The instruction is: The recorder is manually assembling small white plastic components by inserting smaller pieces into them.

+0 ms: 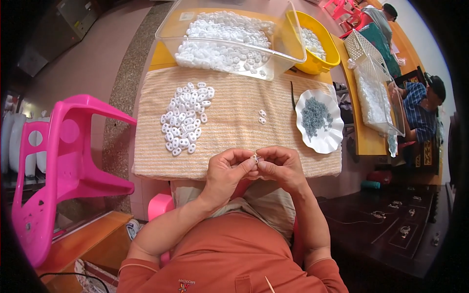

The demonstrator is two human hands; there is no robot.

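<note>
Close to the front edge of the table, my left hand [225,171] and my right hand [282,168] meet, fingertips pinched together. Between them is a small white plastic piece [255,158], mostly covered by the thumbs and fingers. On the striped cloth to the left lies a loose pile of white oval pieces with two holes each [183,119]. Two similar white pieces [262,116] lie by themselves beyond my hands. A white scalloped plate [334,139] at the right bears a heap of small grey-blue parts [316,117].
At the back stand a clear plastic bin [171,36] of white pieces and a yellow basin [330,56]. A thin black strip [292,95] lies beside the plate. A pink chair [58,141] is at the left. Two people sit farther right, near a white basket [366,49].
</note>
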